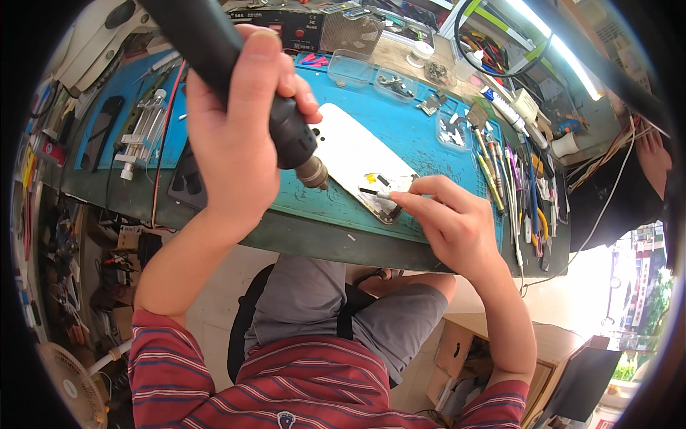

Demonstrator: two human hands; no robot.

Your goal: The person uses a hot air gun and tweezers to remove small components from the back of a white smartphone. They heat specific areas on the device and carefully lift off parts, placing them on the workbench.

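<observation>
My left hand [239, 136] is wrapped round the black handle of a hot air gun [291, 132]. Its metal nozzle [313, 174] points down, above and beside the lower part of a white phone [346, 143]. The phone lies at a slant on a blue work mat [300, 214]. At its near end, the inside is partly exposed, with small yellow and black bits [370, 178]. Pinched between thumb and fingers of my right hand [457, 218] is a slim black-and-grey piece [373, 191], held low over that end. Its exact kind is too small to tell.
Screwdrivers and tweezers [494, 168] lie along the mat's right side. Clear boxes of small parts [395, 84] stand behind the phone. A metal clamp [143, 132] and a dark phone-like slab [187, 179] lie at left. Another person's hand [652, 157] shows at far right.
</observation>
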